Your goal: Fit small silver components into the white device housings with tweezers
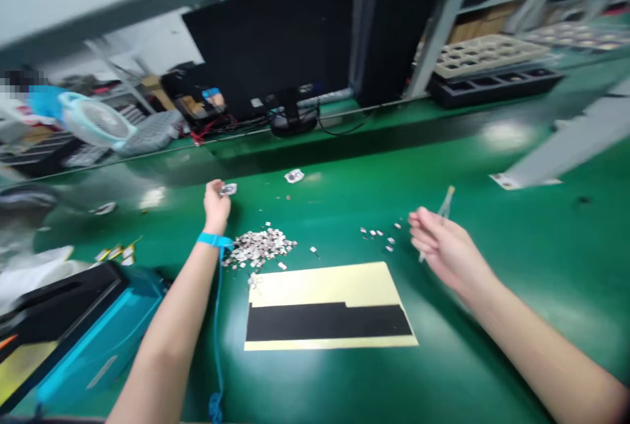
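Several left fingers [214,190] pinch a small foil piece [228,189] just beyond the heap [258,247] of pieces, which lies nearer them; the right hand [443,243], curled narrow, holds slanted tweezers [445,206] farther right.

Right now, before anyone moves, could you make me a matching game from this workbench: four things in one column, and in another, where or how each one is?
Things:
1. Blue strap
2. Tweezers
3. Heap of small pieces
4. Yellow sheet

Places or states:
A. Has a black band across it
B. Around the left wrist
C. Held in the right hand
D. Piled just above the sheet's top left corner

Pairs: 1-B, 2-C, 3-D, 4-A
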Demonstrator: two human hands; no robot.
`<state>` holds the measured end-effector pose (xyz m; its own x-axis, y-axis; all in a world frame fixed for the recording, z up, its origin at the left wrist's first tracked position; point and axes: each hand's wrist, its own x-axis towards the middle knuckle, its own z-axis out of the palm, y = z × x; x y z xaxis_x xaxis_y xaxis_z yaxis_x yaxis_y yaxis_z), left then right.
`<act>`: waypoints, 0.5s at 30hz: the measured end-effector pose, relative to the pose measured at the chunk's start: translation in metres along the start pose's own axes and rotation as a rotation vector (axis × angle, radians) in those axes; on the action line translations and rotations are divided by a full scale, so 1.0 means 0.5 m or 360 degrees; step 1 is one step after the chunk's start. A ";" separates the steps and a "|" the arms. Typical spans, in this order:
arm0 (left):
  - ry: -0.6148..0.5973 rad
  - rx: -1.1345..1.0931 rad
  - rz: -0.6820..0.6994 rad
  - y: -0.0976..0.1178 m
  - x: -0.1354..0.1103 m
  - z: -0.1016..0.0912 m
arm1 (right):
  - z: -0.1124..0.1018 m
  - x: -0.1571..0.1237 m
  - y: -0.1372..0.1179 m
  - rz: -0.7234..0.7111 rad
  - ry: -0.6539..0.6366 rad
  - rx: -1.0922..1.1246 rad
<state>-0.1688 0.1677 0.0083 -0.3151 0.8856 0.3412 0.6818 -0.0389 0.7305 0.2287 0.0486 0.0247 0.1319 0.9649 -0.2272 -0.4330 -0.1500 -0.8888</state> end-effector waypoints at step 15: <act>-0.0247 0.0495 -0.0056 -0.038 0.037 -0.025 | -0.018 -0.004 0.019 0.0647 -0.0148 0.0232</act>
<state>-0.1958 0.1792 0.0084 -0.2540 0.9447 0.2073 0.8484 0.1147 0.5168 0.2326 0.0431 0.0133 -0.1534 0.8500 -0.5040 -0.5553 -0.4960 -0.6675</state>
